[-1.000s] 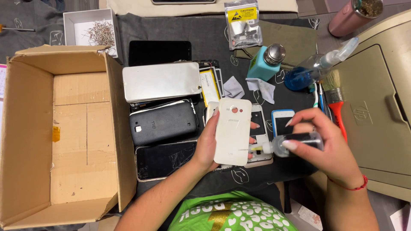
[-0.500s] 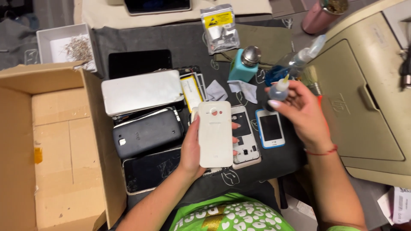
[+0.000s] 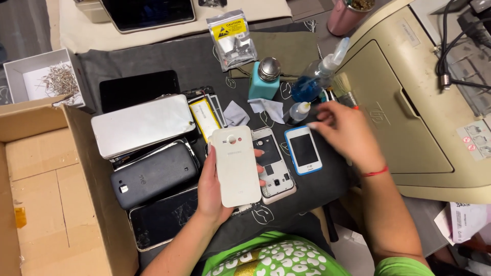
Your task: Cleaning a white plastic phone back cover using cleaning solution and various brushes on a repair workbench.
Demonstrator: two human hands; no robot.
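Head view looks down on a dark mat that covers the bench. The left hand holds a white phone back cover upright by its lower left edge, with the thumb hidden behind it and fingertips showing at its right side. Just behind the cover, touching the mat, lies an opened phone body with its inner parts visible. Beside that, to the right, lies a small phone with blue frame, screen up.

The right hand hovers over the mat near the blue-framed phone; its fingers are loosely curled and a little blurred, and it holds nothing that I can see. Its fingertips are close to a small clear dropper bottle and a spray bottle with blue liquid. A teal pump dispenser stands near them.

On the left side of the mat there is a pile of phones: a silver one, a black one and one with dark cracked glass. An open cardboard box stands at the left edge, and a beige printer is at the right
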